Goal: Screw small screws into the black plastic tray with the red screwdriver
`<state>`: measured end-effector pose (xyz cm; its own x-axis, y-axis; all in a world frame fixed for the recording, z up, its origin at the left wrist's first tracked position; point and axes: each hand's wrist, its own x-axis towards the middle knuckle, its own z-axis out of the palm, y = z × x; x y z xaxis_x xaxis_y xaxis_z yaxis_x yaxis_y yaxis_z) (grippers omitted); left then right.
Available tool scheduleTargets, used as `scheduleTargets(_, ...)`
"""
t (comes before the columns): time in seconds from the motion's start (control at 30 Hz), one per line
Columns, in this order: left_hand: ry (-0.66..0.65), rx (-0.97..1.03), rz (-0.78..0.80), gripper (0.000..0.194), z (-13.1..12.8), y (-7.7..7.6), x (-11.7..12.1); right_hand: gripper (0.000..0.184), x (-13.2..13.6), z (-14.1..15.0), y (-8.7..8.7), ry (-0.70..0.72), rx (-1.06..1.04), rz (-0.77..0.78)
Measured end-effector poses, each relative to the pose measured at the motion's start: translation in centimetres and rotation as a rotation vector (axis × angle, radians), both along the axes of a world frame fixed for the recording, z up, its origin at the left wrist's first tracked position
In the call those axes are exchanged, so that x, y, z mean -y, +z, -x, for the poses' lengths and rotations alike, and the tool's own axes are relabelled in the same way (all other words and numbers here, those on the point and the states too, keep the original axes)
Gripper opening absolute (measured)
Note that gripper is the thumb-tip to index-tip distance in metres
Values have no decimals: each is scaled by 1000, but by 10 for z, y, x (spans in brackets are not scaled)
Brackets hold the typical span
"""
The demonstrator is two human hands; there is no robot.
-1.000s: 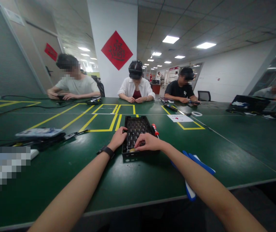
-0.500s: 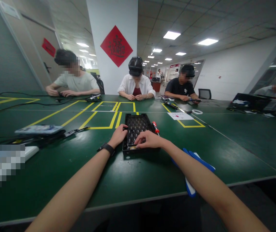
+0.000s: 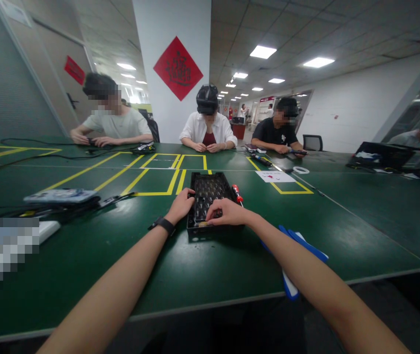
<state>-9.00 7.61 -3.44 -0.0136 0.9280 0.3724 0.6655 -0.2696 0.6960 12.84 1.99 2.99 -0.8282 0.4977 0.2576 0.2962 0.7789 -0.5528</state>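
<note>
From here, the black tray [image 3: 198, 231] lies beneath the right hand [image 3: 226, 212], its fingertips bunched at a yellowish piece [image 3: 203, 224]; the left hand [image 3: 182, 204] touches the tray's left wall. Whether either clamps, I can't tell.

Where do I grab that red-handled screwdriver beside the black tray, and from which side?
I'd take the screwdriver's red handle, coming from its right and above: the black tray sits close on the left, and the handle is the thick end, with the thin shaft pointing back toward you.
</note>
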Motion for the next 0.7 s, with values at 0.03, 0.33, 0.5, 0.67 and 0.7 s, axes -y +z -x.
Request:
scheduleTargets(0.03, -3, 0, -4, 33, 0, 0, 0, 21, 0, 0, 0, 3, -13, -2)
scheduleTargets(0.33, -5, -9, -8, 33, -1, 3, 4, 20, 0, 0, -2, 11, 4, 34)
scheduleTargets(0.5, -7, 1, 3, 33, -1, 3, 5, 21, 0, 0, -1, 9, -4, 41)
scheduleTargets(0.67, 4, 12, 4, 34, -1, 2, 2, 19, 1, 0, 1, 0, -29, -14)
scheduleTargets(0.7, 3, 12, 1, 34, -1, 2, 2, 19, 1, 0, 1, 1, -24, -11)
